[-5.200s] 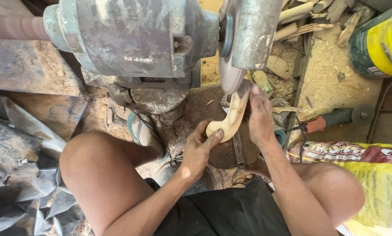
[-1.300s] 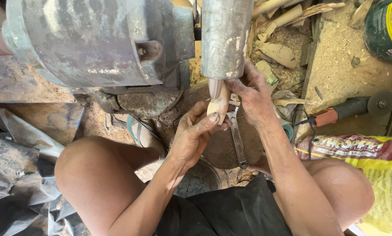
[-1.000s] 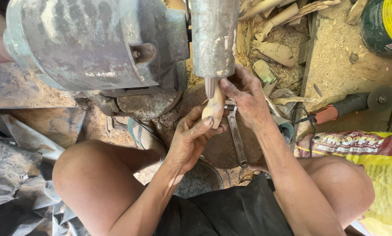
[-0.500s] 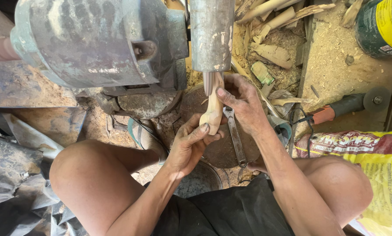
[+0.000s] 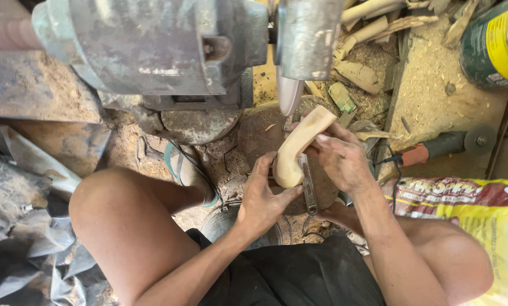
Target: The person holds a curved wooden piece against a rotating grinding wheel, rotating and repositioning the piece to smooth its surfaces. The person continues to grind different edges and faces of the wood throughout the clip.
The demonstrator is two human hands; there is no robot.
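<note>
Under the grey grinder (image 5: 152,51), just below its spinning disc (image 5: 290,93), a curved piece of pale wood (image 5: 298,147) is held in both hands. The left hand (image 5: 265,195) wraps the lower, rounded end, fingers closed round it and thumb pressed to its side. The right hand (image 5: 342,158) grips the upper end, fingers curled tight over the top; that tip sits just beside the disc, and whether they touch cannot be told. A metal wrench (image 5: 308,190) lies on the dusty floor beneath the hands. To the right lie an angle grinder (image 5: 444,146) with an orange handle, a yellow sack (image 5: 486,215) and wood scraps (image 5: 359,73) in sawdust.
</note>
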